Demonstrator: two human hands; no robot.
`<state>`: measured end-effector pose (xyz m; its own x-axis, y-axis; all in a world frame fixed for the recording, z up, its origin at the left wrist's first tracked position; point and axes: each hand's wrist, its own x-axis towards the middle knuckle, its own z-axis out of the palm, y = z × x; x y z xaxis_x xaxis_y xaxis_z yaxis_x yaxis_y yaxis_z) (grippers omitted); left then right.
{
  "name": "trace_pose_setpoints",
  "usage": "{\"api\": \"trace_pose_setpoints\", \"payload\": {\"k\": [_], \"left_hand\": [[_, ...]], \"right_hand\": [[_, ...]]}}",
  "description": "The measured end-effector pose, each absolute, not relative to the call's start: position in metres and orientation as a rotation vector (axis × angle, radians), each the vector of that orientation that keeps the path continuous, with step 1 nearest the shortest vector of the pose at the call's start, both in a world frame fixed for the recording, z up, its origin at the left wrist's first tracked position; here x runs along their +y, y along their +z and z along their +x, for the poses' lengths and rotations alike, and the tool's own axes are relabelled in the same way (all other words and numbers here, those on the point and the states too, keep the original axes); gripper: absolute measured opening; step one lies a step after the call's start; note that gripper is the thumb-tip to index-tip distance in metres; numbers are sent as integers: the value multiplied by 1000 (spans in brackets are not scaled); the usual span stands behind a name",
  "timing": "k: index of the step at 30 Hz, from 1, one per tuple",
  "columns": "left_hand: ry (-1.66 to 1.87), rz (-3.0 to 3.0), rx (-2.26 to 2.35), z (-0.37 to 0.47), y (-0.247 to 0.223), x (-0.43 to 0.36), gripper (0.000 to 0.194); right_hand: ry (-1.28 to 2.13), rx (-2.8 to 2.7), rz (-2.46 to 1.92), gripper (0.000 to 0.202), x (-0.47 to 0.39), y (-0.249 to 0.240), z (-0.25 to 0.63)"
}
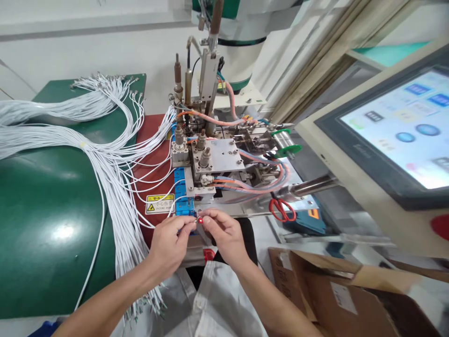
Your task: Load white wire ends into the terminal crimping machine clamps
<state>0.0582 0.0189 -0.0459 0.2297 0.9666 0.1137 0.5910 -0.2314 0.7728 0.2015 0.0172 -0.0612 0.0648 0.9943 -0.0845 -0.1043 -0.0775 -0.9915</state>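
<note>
Got my left hand [171,242] and right hand [225,235] both pinching what looks like a wire tip [197,220], mid-frame by the lowest blue block [184,207], I'd keep the pinch light and steady beside that red glow [200,220]

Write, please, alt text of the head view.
A person's left hand and right hand nearly meet at a bright red spot before a metal machine. White cables spread over a green table at left; a lit screen stands right.
</note>
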Motion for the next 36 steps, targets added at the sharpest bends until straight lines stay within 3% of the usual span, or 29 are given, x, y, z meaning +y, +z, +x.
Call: {"api": "trace_pose_setpoints", "payload": {"k": [10,24,36], "left_hand": [[716,1477,1301,61,-42,21,23],[850,1371,1426,65,-47,15,20],[601,1600,1341,56,-44,22,23]], "right_hand": [[1046,-1275,-1223,11,21,-62,198],[1067,-987,-1310,10,15,-62,176],[955,-1675,-1311,10,27,-46,210]]}}
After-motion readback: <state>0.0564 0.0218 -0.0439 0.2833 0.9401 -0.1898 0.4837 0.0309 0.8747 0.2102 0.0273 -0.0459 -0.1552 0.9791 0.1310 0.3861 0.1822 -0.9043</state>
